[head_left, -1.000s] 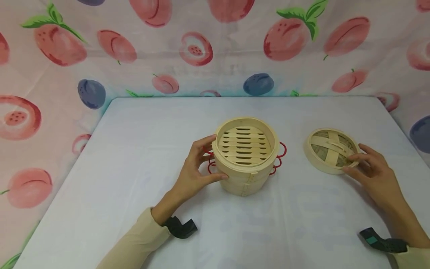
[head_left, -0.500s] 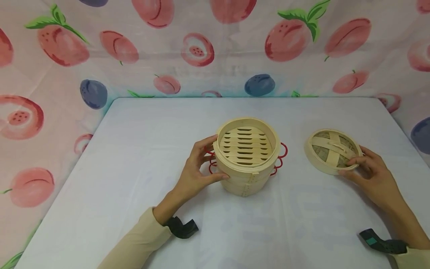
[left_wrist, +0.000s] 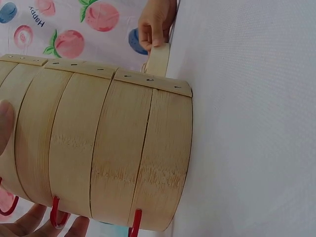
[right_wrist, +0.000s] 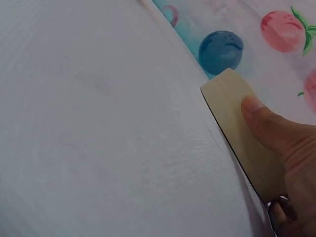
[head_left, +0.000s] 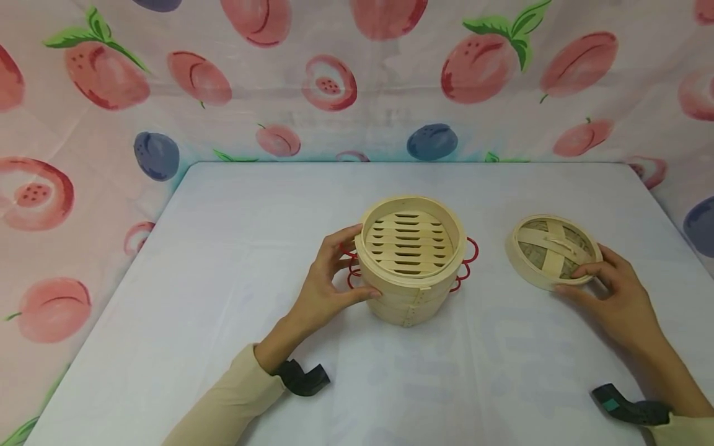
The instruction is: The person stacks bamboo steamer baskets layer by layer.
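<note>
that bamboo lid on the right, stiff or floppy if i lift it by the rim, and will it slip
Probably stiff: the lid is a bent bamboo ring with crossed slats. Likely light, being thin and shallow. The right hand pinches its rim, and the matte wood probably won't slip.

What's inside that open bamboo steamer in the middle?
The top tier of the bamboo steamer shows only its slatted floor, with nothing on it. The tiers below are covered, so their contents cannot be seen.

In the left wrist view the steamer basket [left_wrist: 103,148] runs off the left and bottom edges, and the left hand [left_wrist: 29,224] shows only as fingertips there. In the right wrist view the lid [right_wrist: 242,133] is seen edge-on, its top hidden, and the right hand [right_wrist: 289,148] is cut by the right edge.
</note>
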Demonstrator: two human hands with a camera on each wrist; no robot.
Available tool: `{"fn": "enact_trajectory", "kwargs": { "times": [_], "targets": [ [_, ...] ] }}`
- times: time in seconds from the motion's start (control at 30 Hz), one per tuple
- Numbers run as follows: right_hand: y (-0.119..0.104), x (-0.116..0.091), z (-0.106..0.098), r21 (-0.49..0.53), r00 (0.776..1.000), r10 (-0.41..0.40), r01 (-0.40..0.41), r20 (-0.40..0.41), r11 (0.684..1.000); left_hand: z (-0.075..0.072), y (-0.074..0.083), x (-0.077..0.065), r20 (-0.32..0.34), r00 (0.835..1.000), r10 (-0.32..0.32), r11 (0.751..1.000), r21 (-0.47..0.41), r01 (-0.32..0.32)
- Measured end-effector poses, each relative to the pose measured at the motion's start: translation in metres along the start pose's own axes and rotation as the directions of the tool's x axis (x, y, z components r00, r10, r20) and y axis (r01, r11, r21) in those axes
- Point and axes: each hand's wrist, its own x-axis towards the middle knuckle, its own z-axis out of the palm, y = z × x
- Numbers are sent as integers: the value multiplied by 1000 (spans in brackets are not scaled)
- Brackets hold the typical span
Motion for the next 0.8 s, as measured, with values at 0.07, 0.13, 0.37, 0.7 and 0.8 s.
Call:
{"fn": "enact_trajectory", "kwargs": {
  "times": [0.07, 0.13, 0.37, 0.7, 0.8],
  "targets": [
    [-2, 0, 0, -18, 1000, 14, -14, -13, 1000, 0, 0, 0, -1, 1000, -1, 1000, 0, 1],
    [-3, 0, 1, -25, 999, 19, -20, -31, 999, 0, 1, 0, -2, 1000, -2, 1000, 4, 2],
    [-6, 1, 4, -21, 995, 47, -50, -93, 999, -1, 2, -1, 1, 1000, -3, 1000, -5, 3],
    [-20, 9, -1, 65, 988, 63, -54, -142, 996, 0, 1, 0, 4, 1000, -1, 1000, -24, 1],
    [-26, 11, -4, 78, 985, 45, -32, -167, 996, 0, 0, 0, 9, 1000, 1, 1000, -26, -1]
  ]
}}
